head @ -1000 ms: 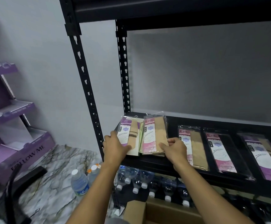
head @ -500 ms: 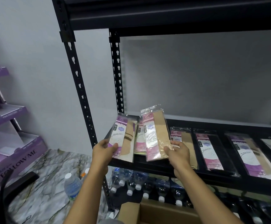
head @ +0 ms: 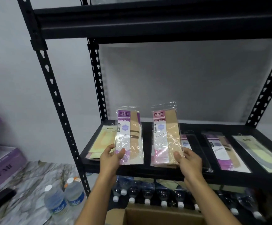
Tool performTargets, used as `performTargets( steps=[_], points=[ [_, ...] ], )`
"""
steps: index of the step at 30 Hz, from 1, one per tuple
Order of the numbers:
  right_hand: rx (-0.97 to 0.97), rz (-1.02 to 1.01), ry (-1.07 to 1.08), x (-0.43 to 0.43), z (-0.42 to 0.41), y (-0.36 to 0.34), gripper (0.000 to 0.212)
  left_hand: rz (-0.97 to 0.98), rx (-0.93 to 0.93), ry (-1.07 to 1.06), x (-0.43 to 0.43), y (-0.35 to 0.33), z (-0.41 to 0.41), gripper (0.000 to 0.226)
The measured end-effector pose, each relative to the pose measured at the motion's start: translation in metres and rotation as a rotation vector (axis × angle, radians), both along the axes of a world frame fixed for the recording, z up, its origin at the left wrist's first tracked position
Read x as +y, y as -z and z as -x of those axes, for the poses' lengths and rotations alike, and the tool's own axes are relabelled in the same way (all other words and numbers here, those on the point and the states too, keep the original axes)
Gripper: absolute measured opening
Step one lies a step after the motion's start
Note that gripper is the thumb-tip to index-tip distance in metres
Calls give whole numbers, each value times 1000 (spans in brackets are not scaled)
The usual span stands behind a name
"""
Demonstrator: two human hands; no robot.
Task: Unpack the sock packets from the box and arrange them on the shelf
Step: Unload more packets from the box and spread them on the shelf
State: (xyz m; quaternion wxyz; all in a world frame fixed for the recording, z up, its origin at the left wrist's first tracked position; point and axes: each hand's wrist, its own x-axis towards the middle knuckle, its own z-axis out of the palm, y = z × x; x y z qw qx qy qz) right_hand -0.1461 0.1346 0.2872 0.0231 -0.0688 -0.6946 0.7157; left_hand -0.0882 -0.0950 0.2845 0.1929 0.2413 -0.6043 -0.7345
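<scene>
My left hand (head: pixel 111 157) grips the lower end of a purple-labelled sock packet (head: pixel 129 137), held upright above the left part of the black shelf (head: pixel 146 172). My right hand (head: pixel 188 159) grips a pink-labelled sock packet (head: pixel 166 137), also upright, a little to the right. A yellow packet (head: pixel 102 138) lies flat on the shelf behind the left one. More packets lie in a row to the right: a dark one (head: pixel 195 148), a purple one (head: pixel 224 151) and a pale yellow one (head: pixel 258 151). The open cardboard box (head: pixel 148 215) sits below my arms.
Black shelf uprights (head: pixel 59 103) stand left of my hands, with another shelf board (head: pixel 148 21) overhead. Water bottles (head: pixel 148 194) fill the lower shelf and two (head: pixel 64 198) stand on the marble floor. A purple display stand (head: pixel 0 163) is at far left.
Both hands lifted and pulled apart the two packets that were bunched together at the shelf's left end; they are now held upright and separated. The camera view tilted up and right.
</scene>
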Motion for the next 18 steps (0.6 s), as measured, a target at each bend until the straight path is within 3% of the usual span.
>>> performTargets(
  steps=[3,14,18],
  points=[
    [2,16,20,20,-1,0,46,4,-8,31,18,0,6,48],
    [5,6,60,49,3,0,40,72,48,94,37,8,23,36],
    [-37,-35,28,41,13,8,38,76,39,83,34,9,21,42]
  ],
)
